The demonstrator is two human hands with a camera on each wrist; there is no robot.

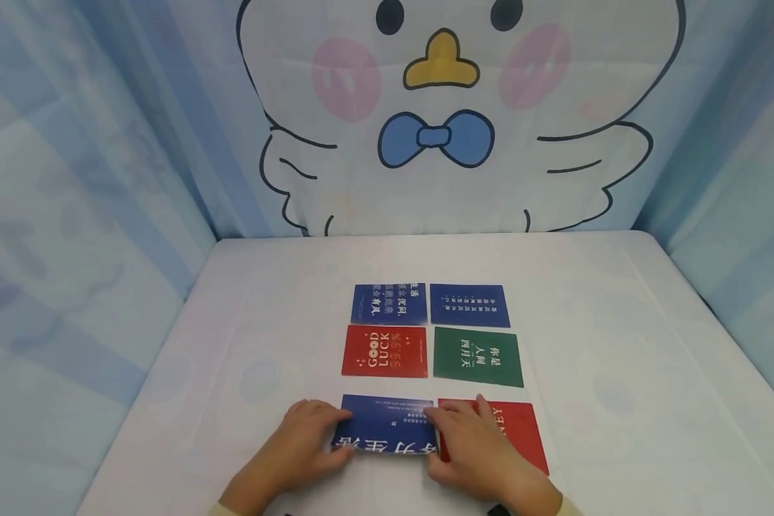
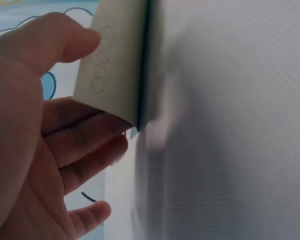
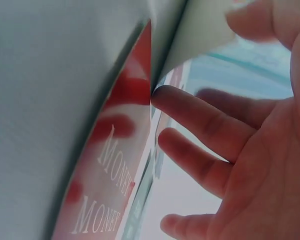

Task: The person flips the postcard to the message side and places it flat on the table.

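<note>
Fingers partly hide the nearer red card.

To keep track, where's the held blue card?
In the head view, the blue card is between left hand and right hand, left of the red MONEY card.

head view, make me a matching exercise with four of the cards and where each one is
1. GOOD LUCK card
2. green card
3. MONEY card
4. blue card with quotation mark

A. nearest row, right
B. middle row, left
C. in the grip of the left hand and the right hand
D. middle row, right

Pairs: 1-B, 2-D, 3-A, 4-C
</note>
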